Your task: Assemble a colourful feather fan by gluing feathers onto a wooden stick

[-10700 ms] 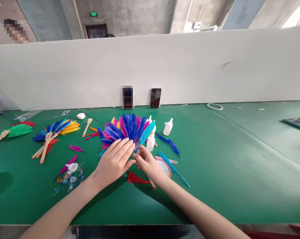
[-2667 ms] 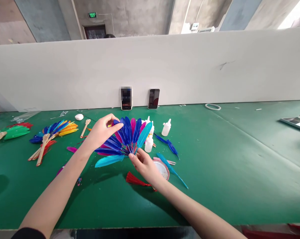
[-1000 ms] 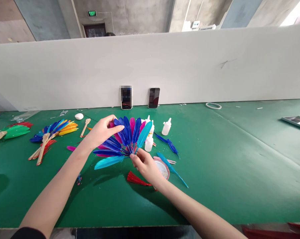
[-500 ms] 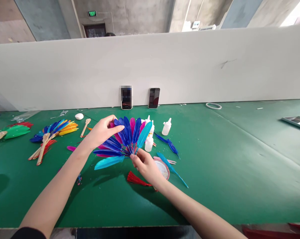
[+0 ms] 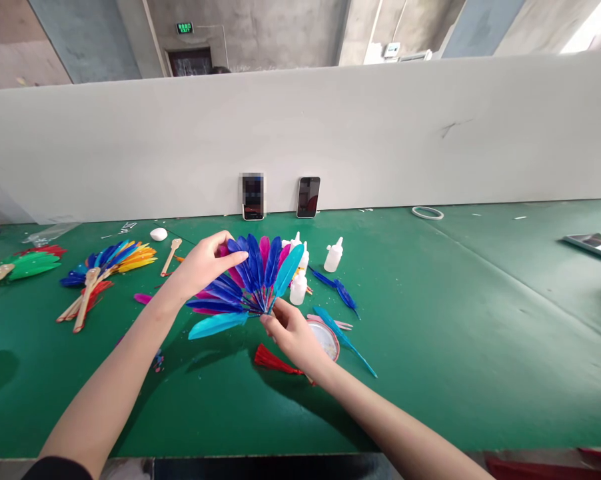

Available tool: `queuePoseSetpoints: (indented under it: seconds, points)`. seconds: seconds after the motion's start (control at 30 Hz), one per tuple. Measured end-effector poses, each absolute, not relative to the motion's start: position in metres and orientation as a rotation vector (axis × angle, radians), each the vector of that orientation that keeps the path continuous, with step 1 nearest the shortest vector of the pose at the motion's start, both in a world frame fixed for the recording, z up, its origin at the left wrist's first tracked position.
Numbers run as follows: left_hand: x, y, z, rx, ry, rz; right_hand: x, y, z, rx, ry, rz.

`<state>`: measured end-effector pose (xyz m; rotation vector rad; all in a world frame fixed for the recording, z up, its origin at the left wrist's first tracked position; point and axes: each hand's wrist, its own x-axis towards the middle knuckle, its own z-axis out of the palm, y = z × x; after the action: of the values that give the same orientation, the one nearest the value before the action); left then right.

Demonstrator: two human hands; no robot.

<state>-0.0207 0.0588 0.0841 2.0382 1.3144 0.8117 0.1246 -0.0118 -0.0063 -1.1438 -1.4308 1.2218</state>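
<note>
A feather fan of dark blue, magenta and turquoise feathers is spread out above the table. My right hand pinches the quills together at its base, thumb on the near side. At the upper left of the fan, my left hand has its thumb laid over the dark blue feathers and its fingers behind them, closed on the feathers. Under the right hand lie a red tassel and a round dish, both partly hidden. A loose turquoise feather rests beside the dish.
White squeeze bottles stand behind the fan, near a loose blue feather. Finished-looking feather fans with wooden handles lie left on the green table. Two phones lean on the white partition. A white ring lies farther right.
My right thumb has slid slightly down at the base of the quills. My left hand and the fan are almost still.
</note>
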Motion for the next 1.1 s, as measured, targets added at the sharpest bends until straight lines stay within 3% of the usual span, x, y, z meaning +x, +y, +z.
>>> queuePoseSetpoints:
  seconds: [1.1]
  points:
    - [-0.0196, 0.0577, 0.0857, 2.089, 1.373, 0.767, 0.1255, -0.011, -0.0088, -1.168, -1.444, 1.192]
